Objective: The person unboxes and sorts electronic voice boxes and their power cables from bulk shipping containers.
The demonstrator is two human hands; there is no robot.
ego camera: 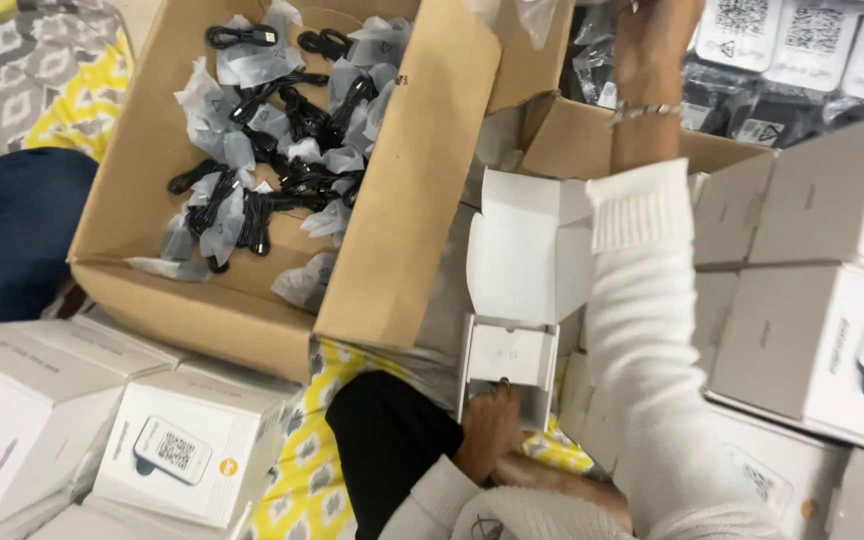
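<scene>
The left hand is gripping the near end of the small open white cardboard carton, which is sitting just right of centre with its lid flap standing up and tilting toward the far side. The fingers are curling over the carton's near rim, pressing together against the card wall; the thumb is hidden. The right hand is reaching to the far right, into the brown cardboard box of dark bagged items. Its fingers are running off the top edge of the view, so whether they are spread or pinching anything cannot be told.

Risk, as a judgement: the carton is being steadied at one end only, so it could tip or slide toward the large brown cardboard box of black coiled cables in clear bags on its left. The white knitted sleeve is crossing right beside the raised flap and could fold it shut or crease it. The stacked white printed retail boxes at the right are crowding the forearm and could be nudged
</scene>
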